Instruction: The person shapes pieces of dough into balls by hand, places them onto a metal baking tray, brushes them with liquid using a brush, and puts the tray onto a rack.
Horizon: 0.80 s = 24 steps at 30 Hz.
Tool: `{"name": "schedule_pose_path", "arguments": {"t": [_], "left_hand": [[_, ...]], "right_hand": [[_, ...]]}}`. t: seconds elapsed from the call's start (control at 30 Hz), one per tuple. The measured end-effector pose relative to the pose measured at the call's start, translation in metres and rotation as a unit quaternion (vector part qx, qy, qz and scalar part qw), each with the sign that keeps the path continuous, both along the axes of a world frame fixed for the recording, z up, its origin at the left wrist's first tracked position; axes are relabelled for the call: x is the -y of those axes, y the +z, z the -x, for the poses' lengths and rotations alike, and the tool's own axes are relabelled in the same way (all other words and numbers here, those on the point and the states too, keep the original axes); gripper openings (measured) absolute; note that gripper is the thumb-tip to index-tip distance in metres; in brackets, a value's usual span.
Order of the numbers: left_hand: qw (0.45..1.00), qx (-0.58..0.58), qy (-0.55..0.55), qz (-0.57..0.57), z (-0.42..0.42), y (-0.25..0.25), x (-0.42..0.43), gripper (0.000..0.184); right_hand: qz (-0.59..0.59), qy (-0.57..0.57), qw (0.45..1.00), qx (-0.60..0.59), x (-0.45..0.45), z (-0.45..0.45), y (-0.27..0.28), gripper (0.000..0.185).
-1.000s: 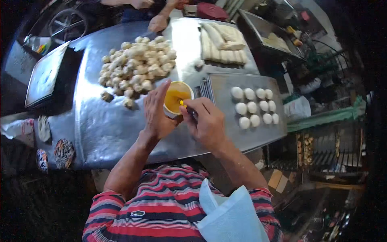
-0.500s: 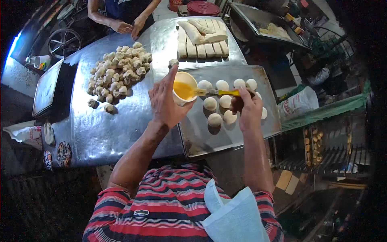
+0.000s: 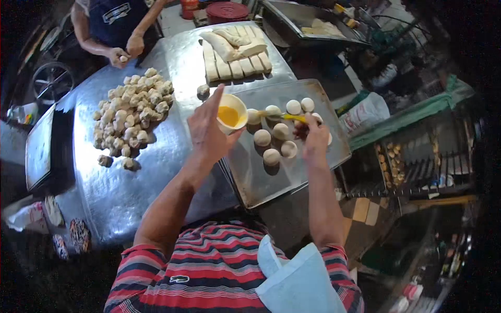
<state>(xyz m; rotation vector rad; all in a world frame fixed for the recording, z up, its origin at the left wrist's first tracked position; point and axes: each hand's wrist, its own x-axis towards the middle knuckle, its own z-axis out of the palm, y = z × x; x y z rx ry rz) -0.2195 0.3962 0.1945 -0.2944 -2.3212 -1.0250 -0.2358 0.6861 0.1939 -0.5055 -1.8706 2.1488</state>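
While the left hand (image 3: 207, 130) is curving half-open around a presumably light, spillable cup (image 3: 236, 101) near the tray's (image 3: 261, 185) far left corner, the right hand (image 3: 315, 136) is tightly pinching the brush (image 3: 293, 118) handle beyond likely soft dough balls (image 3: 262, 137).

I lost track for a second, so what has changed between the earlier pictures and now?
The right hand moved rightward, carrying the yellow-handled brush out of the round white cup of yellow liquid to the round white dough balls on the flat metal tray; contact is unclear. The camera view shifted too. Nothing was let go: the left hand still holds the cup. The lumpy pale dough pile looks unchanged.
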Motion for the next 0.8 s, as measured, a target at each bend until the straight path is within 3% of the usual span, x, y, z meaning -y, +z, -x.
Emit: {"name": "schedule_pose_path", "arguments": {"t": [0.07,0.17,0.27,0.3,0.37,0.43,0.53,0.57,0.63,0.73,0.8], "left_hand": [[0.998,0.007,-0.037,-0.046,-0.004,-0.003,0.022,0.121],[0.999,-0.008,-0.017,-0.042,-0.024,0.006,0.050,0.120],[0.999,0.003,0.008,-0.038,-0.039,-0.002,0.071,0.119],[0.999,0.009,0.020,-0.035,-0.043,-0.006,0.077,0.119],[0.995,0.042,0.002,-0.087,-0.047,-0.015,0.089,0.119],[0.994,0.042,0.009,-0.102,-0.051,-0.029,0.096,0.120],[0.995,0.033,0.018,-0.096,-0.062,-0.030,0.102,0.122],[0.994,0.035,0.014,-0.100,-0.067,-0.027,0.102,0.122],[0.994,0.039,0.010,-0.106,-0.078,-0.019,0.100,0.123],[0.996,0.019,0.046,-0.070,-0.094,-0.017,0.090,0.122],[0.992,0.021,0.045,-0.119,-0.103,-0.021,0.079,0.121]], "right_hand": [[-0.051,-0.028,0.998,-0.034,-0.053,0.008,0.003,0.025],[-0.223,-0.140,0.962,-0.069,-0.117,0.011,0.014,0.022],[-0.471,-0.068,0.859,-0.189,-0.099,0.001,-0.001,0.019],[-0.527,-0.011,0.837,-0.145,-0.051,-0.024,0.024,0.013],[-0.485,0.102,0.839,-0.223,-0.006,-0.047,0.005,0.011],[-0.433,0.109,0.865,-0.229,0.056,-0.084,0.020,0.011],[-0.177,0.078,0.981,-0.033,0.049,-0.100,0.026,0.013],[-0.242,0.016,0.969,-0.045,0.007,-0.087,0.005,0.017],[-0.230,-0.071,0.970,-0.029,-0.050,-0.071,0.016,0.019],[-0.449,-0.211,0.860,-0.117,-0.091,-0.052,0.006,0.016],[-0.570,-0.089,0.796,-0.184,-0.082,-0.057,-0.003,0.013]]}}
